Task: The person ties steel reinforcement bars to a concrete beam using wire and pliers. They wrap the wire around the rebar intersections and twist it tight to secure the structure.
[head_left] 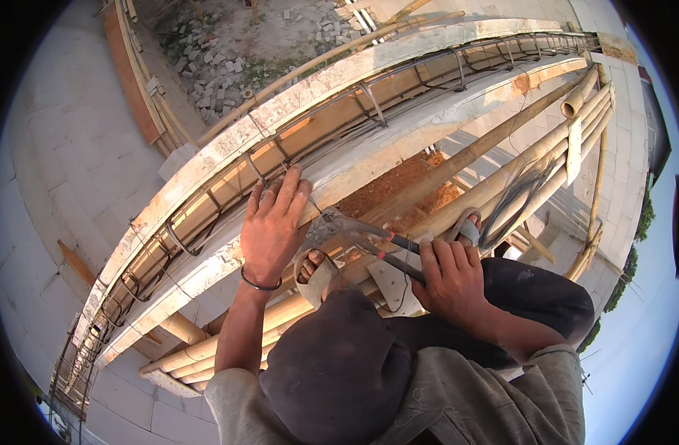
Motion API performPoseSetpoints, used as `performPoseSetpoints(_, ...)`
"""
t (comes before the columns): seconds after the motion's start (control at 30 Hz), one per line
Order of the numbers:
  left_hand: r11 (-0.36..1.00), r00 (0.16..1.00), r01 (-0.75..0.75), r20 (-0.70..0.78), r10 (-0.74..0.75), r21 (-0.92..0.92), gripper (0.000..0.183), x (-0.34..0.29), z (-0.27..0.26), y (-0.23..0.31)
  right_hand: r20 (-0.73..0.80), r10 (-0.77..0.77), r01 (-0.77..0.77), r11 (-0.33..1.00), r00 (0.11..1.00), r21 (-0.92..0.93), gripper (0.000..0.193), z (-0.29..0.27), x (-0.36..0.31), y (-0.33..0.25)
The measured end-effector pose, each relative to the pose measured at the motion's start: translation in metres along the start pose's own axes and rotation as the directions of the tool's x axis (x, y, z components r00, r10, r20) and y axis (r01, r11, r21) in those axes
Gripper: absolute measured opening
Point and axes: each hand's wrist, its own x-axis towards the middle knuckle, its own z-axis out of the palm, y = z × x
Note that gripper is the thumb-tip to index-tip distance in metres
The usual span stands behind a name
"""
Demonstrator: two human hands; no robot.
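My left hand lies over the near formwork board, fingers stretched out and fingertips at its top edge beside a thin tie wire. A dark band circles that wrist. My right hand is wrapped round the handles of long-handled pincers, dark with red marks. Their jaws point left, close to my left hand and the outer side of the board, where the wire hangs. A cage of steel rebar with bent stirrups runs inside the narrow trough between the two boards. Its exact contact with my left fingertips is hidden.
My sandalled feet rest on bamboo poles beside the formwork. A coil of dark wire lies over the poles at right. Reddish soil shows through a gap below. Beyond the far board lie broken blocks and rubble.
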Motion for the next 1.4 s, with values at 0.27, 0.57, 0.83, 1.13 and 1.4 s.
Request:
performPoseSetpoints(0.27, 0.999, 0.998, -0.035, -0.057, 0.033, -0.022, 0.070, -0.001, 0.006, -0.002, 0.015, -0.176, 0.176, 0.975, 0.984, -0.133, 0.057, -0.001, 0.002, 0.022)
performPoseSetpoints(0.57, 0.998, 0.998, 0.043, -0.057, -0.041, 0.036, 0.073, 0.000, 0.002, -0.001, 0.034, -0.348, 0.347, 0.938, 0.937, 0.020, 0.060, -0.001, 0.067, 0.107)
performPoseSetpoints(0.83, 0.998, 0.998, 0.057, -0.007, -0.056, 0.025, 0.075, 0.004, 0.001, -0.002, -0.012, -0.360, 0.361, 0.931, 0.933, 0.058, 0.061, 0.013, 0.073, 0.118)
performPoseSetpoints(1.13, 0.999, 0.998, 0.009, 0.055, -0.011, 0.032, 0.073, 0.006, -0.002, -0.004, -0.068, -0.214, 0.194, 0.955, 0.974, -0.226, 0.043, -0.001, 0.034, 0.045)
performPoseSetpoints(1.4, 1.000, 1.000, -0.007, 0.008, 0.007, 0.012, 0.066, 0.008, -0.002, -0.004, 0.166, 0.107, -0.095, 0.993, 0.980, -0.076, 0.020, -0.004, 0.019, 0.000)
